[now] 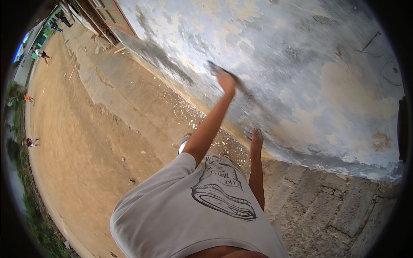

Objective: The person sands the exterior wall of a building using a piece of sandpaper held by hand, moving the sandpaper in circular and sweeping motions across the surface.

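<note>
Left hand (225,81) fingers clamp a dark scraper (223,73), probably stiff and light, against the wall (301,64) beyond the fingertips, while right hand (256,138) fingers press together flat below.

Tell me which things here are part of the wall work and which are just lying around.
In use:
left hand holding a dark flat scraping tool
right hand resting flat on the weathered, peeling plastered wall

Lying about:
pale flakes of debris along the wall's foot
loose wooden stick by the far doorway
grey stone-block base
</note>
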`<state>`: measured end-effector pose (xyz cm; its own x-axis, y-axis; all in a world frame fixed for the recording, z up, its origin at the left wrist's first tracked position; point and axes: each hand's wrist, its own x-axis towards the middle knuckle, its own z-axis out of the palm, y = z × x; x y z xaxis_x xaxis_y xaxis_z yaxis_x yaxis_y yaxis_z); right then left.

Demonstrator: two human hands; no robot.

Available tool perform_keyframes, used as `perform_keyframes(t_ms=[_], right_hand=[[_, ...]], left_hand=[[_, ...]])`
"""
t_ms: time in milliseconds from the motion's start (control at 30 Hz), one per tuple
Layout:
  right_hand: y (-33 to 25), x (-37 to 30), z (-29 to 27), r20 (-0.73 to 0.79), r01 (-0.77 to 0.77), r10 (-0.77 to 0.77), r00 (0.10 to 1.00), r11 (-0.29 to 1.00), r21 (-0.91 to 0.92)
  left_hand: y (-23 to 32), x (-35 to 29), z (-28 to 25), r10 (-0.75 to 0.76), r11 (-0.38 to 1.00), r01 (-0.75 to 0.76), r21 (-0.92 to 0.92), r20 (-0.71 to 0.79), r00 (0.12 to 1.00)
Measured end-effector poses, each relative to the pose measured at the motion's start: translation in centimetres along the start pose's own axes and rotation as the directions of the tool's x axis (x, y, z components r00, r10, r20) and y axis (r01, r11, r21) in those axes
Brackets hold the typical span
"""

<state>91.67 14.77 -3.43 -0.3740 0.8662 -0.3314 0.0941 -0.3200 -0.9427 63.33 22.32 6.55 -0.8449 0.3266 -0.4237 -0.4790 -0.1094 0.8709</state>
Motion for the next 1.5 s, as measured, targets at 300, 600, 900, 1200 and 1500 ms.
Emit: perform_keyframes(t_ms=[300,600,900,1200,1500], right_hand=[[0.8,2.2,7.5,-0.327,0.030,0.022,0.945,0.987,0.155],[-4.0,6.9,16.8,-0.330,0.083,-0.160,0.930,0.969,-0.234],[-4.7,7.9,21.5,-0.513,0.052,-0.099,0.853,0.993,-0.105],[-3.2,8.3,21.0,-0.564,0.183,-0.093,0.820,0.977,0.105],[-3.9,6.8,21.3,-0.531,0.170,-0.074,0.844,0.976,0.135]], left_hand=[[-4.2,1.7,-2.1,0.174,0.977,-0.192,0.090,0.177,0.969],[0.6,14.9,-7.0,-0.216,0.907,0.265,-0.326,0.178,0.960],[-0.8,19.4,-9.3,-0.507,0.701,0.631,-0.332,0.390,0.769],[-2.5,16.8,-9.0,-0.701,0.543,0.805,-0.239,0.399,0.591],[-7.7,19.1,-10.1,-0.683,0.519,0.810,-0.272,0.437,0.584]])
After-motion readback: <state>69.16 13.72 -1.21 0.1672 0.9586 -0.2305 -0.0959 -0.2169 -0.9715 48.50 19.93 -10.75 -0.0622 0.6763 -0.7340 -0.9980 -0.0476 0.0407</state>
